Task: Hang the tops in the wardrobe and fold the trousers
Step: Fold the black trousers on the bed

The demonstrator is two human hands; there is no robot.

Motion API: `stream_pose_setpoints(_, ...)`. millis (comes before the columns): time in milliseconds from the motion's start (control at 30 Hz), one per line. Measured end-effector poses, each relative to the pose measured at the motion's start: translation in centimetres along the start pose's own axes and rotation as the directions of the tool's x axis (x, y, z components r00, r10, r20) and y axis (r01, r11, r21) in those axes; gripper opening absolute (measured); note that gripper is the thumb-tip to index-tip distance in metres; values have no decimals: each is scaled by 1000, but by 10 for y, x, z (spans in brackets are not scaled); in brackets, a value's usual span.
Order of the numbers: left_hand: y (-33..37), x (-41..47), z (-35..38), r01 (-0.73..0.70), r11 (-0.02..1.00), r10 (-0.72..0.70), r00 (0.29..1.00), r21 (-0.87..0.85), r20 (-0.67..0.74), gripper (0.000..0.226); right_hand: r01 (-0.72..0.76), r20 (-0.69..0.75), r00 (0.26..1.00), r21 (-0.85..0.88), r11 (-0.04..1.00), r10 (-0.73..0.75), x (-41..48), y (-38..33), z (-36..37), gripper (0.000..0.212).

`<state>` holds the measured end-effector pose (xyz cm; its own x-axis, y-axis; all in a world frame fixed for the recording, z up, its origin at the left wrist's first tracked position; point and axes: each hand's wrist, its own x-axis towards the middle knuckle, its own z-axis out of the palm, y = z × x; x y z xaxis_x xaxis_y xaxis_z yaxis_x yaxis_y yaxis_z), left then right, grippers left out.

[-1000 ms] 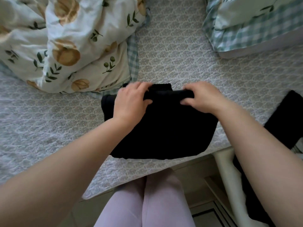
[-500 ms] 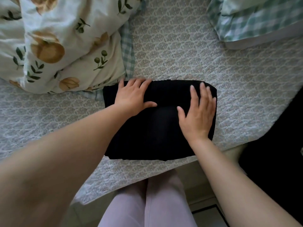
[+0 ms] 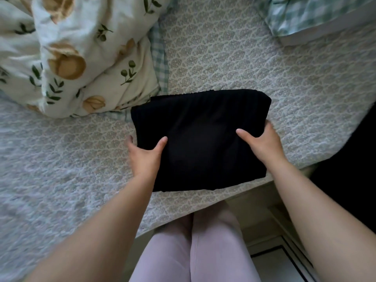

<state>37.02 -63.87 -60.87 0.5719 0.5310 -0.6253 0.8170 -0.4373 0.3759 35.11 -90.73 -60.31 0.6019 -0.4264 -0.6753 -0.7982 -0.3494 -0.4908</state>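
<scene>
Duvet: one, bunched in soft puffy folds at the far left of the bed; cream cloth printed with tan round fruit and dark green leaf sprigs, a strip of green check showing at its right edge.
Bedspread: one, quilted, pale grey with a small repeating scalloped pattern; it covers the whole bed and drops over the near edge.
Left hand: gripping the left side of the trousers, thumb lying on top of the cloth, fingers tucked under the edge with one fingertip showing beside it.
Trousers: one pair, black, finely ribbed knit, folded into a thick rough rectangle; it lies on the bedspread near the front edge of the bed, its far left corner just beside the duvet.
Right hand: gripping the right side of the trousers, thumb on top, fingers wrapped around the edge and mostly hidden.
Legs: two, in smooth pale lilac cloth, standing against the bed's front edge below the trousers.
Pillow: one, green-and-white check, far right corner, partly cut off.
</scene>
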Motion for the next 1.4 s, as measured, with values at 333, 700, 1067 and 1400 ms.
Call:
stream_pose_setpoints(333, 17, 16, -9, 111, 981, -48, 933, -160, 357, 66, -231, 276, 954, 421, 877, 119, -9, -7, 6, 36)
stream_pose_setpoints(700, 20, 4, -1, 21, 994, 18, 941, -112, 339, 55, -173, 189, 977, 436, 883, 98, -14, -4, 21, 21)
stream_pose_setpoints(1067, 65, -43, -37, -288, 957, 274, 861, -33, 428, 39, -225, 165, 974, 666, 711, 153, -65, -2, -30, 23)
stream_pose_setpoints(1400, 121, -126, -97, -633, 774, 516, 659, 33, 548, 45, -94, 21, 987, 877, 472, 157, -199, -7, -86, 28)
